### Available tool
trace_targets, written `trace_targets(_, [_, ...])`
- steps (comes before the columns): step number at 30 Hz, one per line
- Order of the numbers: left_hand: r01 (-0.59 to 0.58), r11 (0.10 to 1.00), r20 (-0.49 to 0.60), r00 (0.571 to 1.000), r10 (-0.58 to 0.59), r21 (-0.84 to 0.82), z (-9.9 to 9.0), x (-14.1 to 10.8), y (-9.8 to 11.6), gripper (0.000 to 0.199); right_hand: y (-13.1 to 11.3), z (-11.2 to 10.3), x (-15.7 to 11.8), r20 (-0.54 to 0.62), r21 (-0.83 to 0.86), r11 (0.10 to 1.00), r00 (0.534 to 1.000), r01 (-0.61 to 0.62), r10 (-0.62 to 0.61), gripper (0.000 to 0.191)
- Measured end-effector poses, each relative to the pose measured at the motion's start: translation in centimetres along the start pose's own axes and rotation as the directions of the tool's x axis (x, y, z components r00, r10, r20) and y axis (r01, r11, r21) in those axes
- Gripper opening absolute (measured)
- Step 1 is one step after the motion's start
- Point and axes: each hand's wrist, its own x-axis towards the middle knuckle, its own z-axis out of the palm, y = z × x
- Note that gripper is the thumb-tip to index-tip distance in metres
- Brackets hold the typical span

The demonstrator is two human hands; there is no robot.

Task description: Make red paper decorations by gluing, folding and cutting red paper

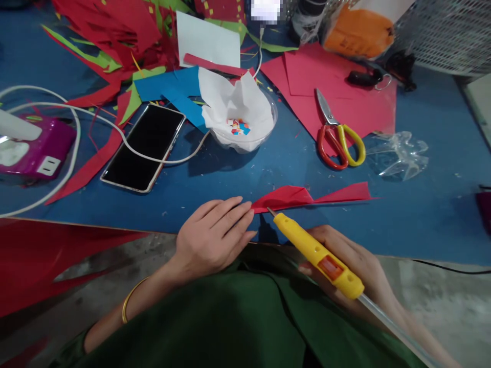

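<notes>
At the table's front edge, my left hand [217,232] lies flat with its fingers stretched out, the fingertips touching the left end of a narrow red strip [286,197]. The strip looks like thin sheet or fabric and is creased, partly lifted off the table. My right hand [353,255] is wrapped round a soldering iron [307,245] with a yellow handle, an orange-red switch and a pale cord. Its pointed metal tip meets the strip just right of my left fingertips. Part of my right hand is hidden behind the handle.
Behind the strip are a phone [143,148] under a white cable, a paper-lined bowl [264,122] with small coloured bits, scissors [333,133] on red sheets [345,76], and a clear plastic piece [402,156]. Red and green scraps [111,36] heap at back left; a purple power socket [42,148] stands left.
</notes>
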Motion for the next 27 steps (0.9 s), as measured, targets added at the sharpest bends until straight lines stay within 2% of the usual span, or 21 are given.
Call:
trace_targets(5, [-0.005,1.000,0.004,1.000,0.005,0.003,-0.1,0.1,-0.1,0.022,0.4,1.0,0.3,-0.058,-0.071,0.996,0.996,0.058,-0.062,0.027])
trace_targets(12, [0.005,1.000,0.004,1.000,-0.005,-0.007,0.0,0.0,-0.1,0.022,0.2,1.6,0.3,-0.097,-0.106,0.994,0.995,-0.036,0.026,0.037])
trace_targets(20, [0.013,1.000,-0.002,1.000,-0.013,-0.012,0.0,0.0,-0.1,0.022,0.4,1.8,0.6,-0.097,-0.133,0.991,0.995,-0.020,0.007,0.038])
trace_targets(27, [0.020,1.000,0.004,1.000,-0.020,-0.019,0.1,-0.1,-0.1,0.023,0.2,1.8,0.5,-0.081,-0.142,0.988,0.995,-0.066,0.055,0.040])
